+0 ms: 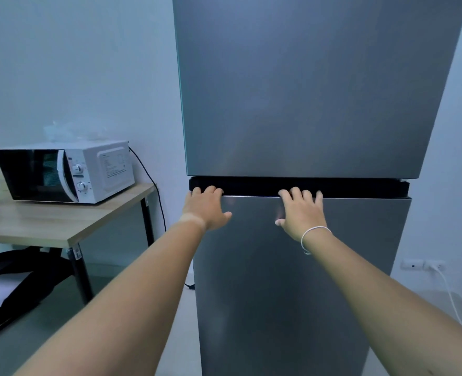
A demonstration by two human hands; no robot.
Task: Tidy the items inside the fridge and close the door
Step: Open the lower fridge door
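A tall grey two-door fridge stands straight ahead, both doors shut. The upper door (314,90) fills the top of the view, and the lower door (292,280) sits below a dark gap. My left hand (206,206) grips the top edge of the lower door near its left corner, fingers hooked into the gap. My right hand (301,213), with a white cord on its wrist, hooks the same edge nearer the middle. The fridge's inside and its items are hidden.
A white microwave (67,173) with a black door sits on a wooden table (48,226) to the left, its cable hanging down the wall. A black bag (10,289) lies under the table. A wall socket (422,265) with a white cable is at the right.
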